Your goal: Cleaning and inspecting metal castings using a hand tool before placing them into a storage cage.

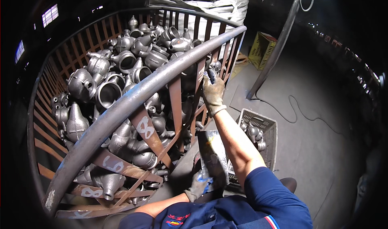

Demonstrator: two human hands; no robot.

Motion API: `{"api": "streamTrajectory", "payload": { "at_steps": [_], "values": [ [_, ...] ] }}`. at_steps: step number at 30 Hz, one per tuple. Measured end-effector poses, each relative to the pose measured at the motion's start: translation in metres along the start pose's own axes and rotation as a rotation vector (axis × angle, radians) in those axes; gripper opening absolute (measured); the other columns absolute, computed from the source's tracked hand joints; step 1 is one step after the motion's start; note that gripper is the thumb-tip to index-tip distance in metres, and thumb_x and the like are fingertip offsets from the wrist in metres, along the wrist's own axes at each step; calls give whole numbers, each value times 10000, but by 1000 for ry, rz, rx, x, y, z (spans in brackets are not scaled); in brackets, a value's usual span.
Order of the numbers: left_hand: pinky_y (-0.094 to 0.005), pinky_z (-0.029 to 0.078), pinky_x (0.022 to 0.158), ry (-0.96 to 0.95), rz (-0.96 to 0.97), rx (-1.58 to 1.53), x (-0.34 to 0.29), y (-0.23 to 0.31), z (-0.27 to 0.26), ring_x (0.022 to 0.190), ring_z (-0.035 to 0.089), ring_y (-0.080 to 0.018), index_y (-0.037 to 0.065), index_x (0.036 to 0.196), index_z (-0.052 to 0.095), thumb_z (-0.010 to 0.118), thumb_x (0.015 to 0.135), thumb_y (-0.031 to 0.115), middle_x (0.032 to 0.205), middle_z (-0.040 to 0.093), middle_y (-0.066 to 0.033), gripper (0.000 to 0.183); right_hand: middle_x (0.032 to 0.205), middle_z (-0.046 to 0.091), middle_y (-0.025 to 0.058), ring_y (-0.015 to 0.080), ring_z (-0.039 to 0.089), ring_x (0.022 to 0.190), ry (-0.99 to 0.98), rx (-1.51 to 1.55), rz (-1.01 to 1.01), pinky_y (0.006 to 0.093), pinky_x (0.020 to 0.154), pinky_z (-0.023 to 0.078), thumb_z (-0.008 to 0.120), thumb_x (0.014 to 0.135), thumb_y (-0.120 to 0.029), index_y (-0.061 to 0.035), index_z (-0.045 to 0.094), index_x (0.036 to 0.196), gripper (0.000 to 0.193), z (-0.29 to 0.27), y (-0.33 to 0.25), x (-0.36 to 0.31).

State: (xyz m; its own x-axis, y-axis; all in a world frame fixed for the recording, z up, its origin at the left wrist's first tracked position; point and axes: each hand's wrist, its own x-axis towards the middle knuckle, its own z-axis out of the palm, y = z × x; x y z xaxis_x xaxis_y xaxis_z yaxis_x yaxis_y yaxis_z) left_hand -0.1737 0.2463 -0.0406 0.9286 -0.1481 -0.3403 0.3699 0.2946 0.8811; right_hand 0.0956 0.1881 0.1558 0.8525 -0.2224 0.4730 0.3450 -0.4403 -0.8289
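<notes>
My right hand [213, 91], in a tan knitted glove with dark fingertips, reaches forward to the bars of a metal cage [178, 69]. Its fingers are bent at a small rounded grey metal casting [217, 65] and look closed on it, though bars and glove partly hide the contact. Low by my body is my gloved left hand [197, 186], against the lower left edge of a flat dark plate [214, 158] with a yellow smear. Blue shows at its fingers, which are mostly hidden, so its grip cannot be made out. Many grey castings [109, 95] fill the cage.
A thick rounded rail [149, 89] tops the cage's near side. Right of my forearm stands a grey plastic crate [275, 142] holding several castings. A yellow crate [258, 51], a slanted post [279, 47] and a floor cable [297, 118] lie farther off. Behind the cage is a white sack [226, 11].
</notes>
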Motion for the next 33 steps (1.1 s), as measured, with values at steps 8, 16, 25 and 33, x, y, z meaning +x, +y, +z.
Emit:
{"api": "streamTrajectory", "payload": {
  "at_steps": [8, 16, 25, 33],
  "values": [
    [-223, 423, 477, 2, 90, 19, 6, 3, 6, 550, 507, -64, 63, 862, 569, 579, 798, -22, 703, 574, 5, 106, 1043, 613, 212, 344, 594, 974, 108, -14, -184, 354, 839, 457, 523, 856, -185, 21, 574, 1112, 332, 9, 24, 0],
    [-215, 337, 356, 7, -106, -32, -7, 9, 6, 426, 440, -66, 99, 879, 553, 569, 799, -6, 652, 558, -15, 133, 990, 633, 224, 274, 637, 912, 162, 25, -87, 302, 795, 471, 549, 846, -133, 52, 580, 1086, 305, 18, 42, 0],
    [-222, 360, 383, 54, 180, -24, 4, -11, 6, 442, 417, -70, 101, 876, 552, 581, 797, 21, 632, 517, 5, 116, 1145, 563, 240, 308, 545, 1102, -12, 146, 276, 300, 928, 410, 532, 852, -111, 80, 559, 1099, 313, 7, 25, -11],
    [-264, 483, 804, -108, 61, -228, 10, -7, 6, 896, 590, -115, 39, 1121, 555, 548, 805, -76, 1003, 625, -37, 336, 669, 593, 17, 77, 512, 496, -138, 90, 265, 215, 444, 430, 552, 839, -97, -17, 602, 1119, 295, -16, 117, 19]
  ]
}}
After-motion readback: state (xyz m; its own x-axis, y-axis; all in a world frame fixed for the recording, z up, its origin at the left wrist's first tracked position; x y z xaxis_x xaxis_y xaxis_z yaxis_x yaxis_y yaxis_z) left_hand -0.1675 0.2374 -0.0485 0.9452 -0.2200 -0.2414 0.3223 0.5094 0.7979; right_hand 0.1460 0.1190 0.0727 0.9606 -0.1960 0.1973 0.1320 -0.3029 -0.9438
